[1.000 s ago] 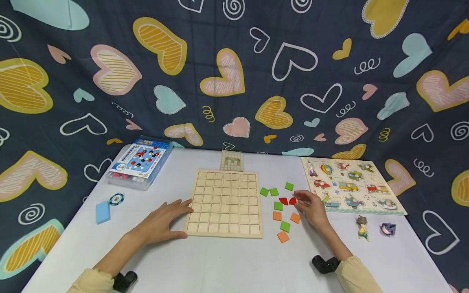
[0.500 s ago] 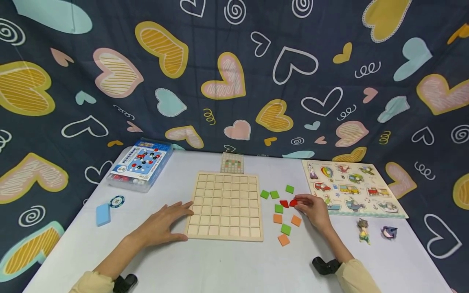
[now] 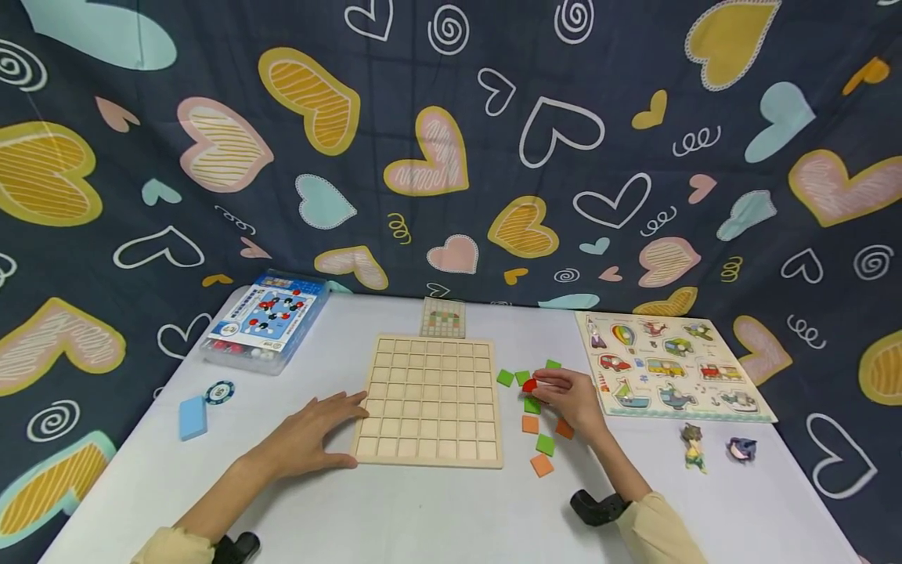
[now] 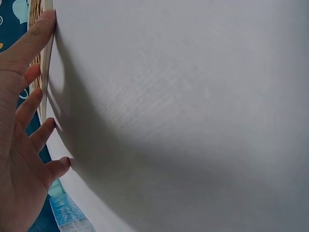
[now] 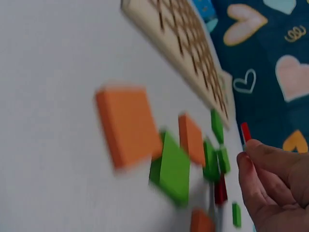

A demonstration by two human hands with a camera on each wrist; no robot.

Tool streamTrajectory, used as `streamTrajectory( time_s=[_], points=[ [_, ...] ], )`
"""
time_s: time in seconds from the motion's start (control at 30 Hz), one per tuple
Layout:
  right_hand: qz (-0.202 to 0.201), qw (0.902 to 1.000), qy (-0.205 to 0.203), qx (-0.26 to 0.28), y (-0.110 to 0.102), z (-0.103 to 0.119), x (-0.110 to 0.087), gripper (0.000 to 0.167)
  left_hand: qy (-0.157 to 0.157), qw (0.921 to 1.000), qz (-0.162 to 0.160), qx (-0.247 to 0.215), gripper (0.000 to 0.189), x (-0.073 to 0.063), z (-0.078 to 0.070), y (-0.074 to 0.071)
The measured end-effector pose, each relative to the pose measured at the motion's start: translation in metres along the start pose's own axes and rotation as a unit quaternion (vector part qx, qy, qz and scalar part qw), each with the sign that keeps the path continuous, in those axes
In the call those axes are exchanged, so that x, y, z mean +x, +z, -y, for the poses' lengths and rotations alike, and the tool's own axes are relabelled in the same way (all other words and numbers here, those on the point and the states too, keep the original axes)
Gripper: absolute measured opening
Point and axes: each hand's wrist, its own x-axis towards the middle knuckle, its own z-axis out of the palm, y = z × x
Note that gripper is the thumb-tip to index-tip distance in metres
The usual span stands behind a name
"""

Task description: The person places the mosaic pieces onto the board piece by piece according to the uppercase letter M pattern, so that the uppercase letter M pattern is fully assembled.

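A wooden grid board (image 3: 434, 401) lies in the middle of the table. At its left edge my left hand (image 3: 312, 433) rests with fingers spread, thumb near the lower corner; in the left wrist view the fingertips touch the board's side. My right hand (image 3: 572, 399) pinches a small red piece (image 5: 246, 132) between thumb and finger, raised off the table right of the board. Below it in the right wrist view lies another red piece (image 5: 220, 191). Green square tiles (image 3: 545, 444) and orange square tiles (image 3: 542, 465) lie scattered around; the right hand partly covers some.
A small pattern card (image 3: 443, 318) lies behind the board. At back left is a plastic box (image 3: 268, 322), with a round chip (image 3: 220, 392) and a blue block (image 3: 193, 418) in front. A picture puzzle board (image 3: 672, 364) and two small figures (image 3: 694, 448) are at right.
My right hand has picked up a red piece and moved left with it toward the board. The left hand stays at the board's edge.
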Motion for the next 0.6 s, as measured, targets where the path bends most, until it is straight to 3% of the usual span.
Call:
streamTrajectory(
  time_s=[0.27,0.47,0.6],
  points=[
    [0.024,0.9946,0.039,0.093,0.037,0.009,0.011,0.03,-0.006,1.0,0.005,-0.001,0.068,0.0,-0.001,-0.001],
    [0.05,0.9872,0.008,0.151,0.063,0.017,0.021,0.033,-0.006,1.0,0.004,0.0,0.068,0.001,0.0,-0.001],
    [0.052,0.9864,-0.004,0.156,0.082,0.023,0.026,0.032,-0.005,1.0,0.007,-0.003,0.068,0.001,-0.001,-0.002]
  ],
)
